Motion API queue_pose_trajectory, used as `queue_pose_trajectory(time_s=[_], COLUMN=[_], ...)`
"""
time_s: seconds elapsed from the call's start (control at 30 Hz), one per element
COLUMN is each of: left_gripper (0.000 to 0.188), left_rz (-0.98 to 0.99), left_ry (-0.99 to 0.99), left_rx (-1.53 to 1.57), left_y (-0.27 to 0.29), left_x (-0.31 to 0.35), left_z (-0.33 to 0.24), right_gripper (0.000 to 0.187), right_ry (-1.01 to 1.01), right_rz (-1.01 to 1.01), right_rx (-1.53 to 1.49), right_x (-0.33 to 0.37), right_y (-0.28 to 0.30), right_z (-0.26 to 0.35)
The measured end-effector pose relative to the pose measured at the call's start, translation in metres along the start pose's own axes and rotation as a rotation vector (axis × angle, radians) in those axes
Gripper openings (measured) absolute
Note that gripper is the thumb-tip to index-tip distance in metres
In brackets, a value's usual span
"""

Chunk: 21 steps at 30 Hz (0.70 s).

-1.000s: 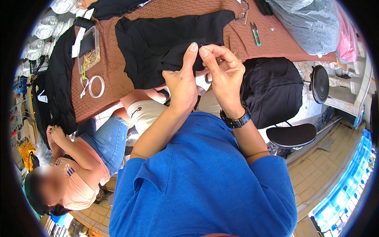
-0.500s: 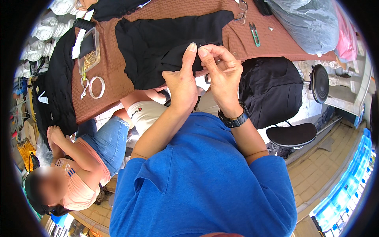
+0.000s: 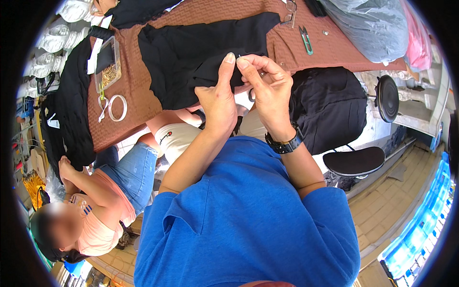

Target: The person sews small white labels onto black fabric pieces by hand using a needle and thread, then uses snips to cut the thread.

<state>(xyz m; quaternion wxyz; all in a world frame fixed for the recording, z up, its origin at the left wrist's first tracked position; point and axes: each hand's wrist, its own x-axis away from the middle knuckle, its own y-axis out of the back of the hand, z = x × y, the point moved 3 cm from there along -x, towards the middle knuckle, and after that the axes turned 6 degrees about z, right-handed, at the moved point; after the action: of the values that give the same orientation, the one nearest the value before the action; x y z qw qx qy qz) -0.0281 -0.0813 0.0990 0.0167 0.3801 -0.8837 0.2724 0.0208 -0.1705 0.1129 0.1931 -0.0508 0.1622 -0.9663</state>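
Your hands have barely moved, so work stays put: your right hand (image 3: 271, 91) pinches a needle-like sliver (image 3: 240, 56); your left hand (image 3: 216, 103), grip unclear, meets black cloth (image 3: 201, 45) at the table's (image 3: 126, 91) near edge.

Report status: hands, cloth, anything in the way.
Left hand at black cloth, fingers hidden. Right hand pinching a thin item. Snips apart, right of cloth.
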Motion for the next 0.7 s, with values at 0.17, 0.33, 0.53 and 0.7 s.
queue_pose_trajectory(time_s=[0.17,0.33,0.53,0.7], left_gripper=[0.023,0.026,0.021,0.017], left_rz=[0.008,0.021,-0.016,-0.004], left_ry=[0.041,0.012,-0.035,0.019], left_rx=[-0.007,0.015,0.031,0.020], left_y=[0.001,-0.001,-0.003,0.000], left_x=[0.003,0.002,0.000,0.000], left_z=[-0.002,-0.001,0.002,0.001], right_gripper=[0.010,0.009,0.009,0.012], right_ry=[0.072,0.041,0.058,0.035], right_rz=[0.008,-0.003,-0.016,0.000], right_rx=[0.001,-0.071,-0.075,-0.091], right_x=[-0.002,-0.001,-0.003,-0.003], right_y=[0.001,0.000,0.000,0.000], right_z=[-0.006,-0.009,-0.013,-0.012])
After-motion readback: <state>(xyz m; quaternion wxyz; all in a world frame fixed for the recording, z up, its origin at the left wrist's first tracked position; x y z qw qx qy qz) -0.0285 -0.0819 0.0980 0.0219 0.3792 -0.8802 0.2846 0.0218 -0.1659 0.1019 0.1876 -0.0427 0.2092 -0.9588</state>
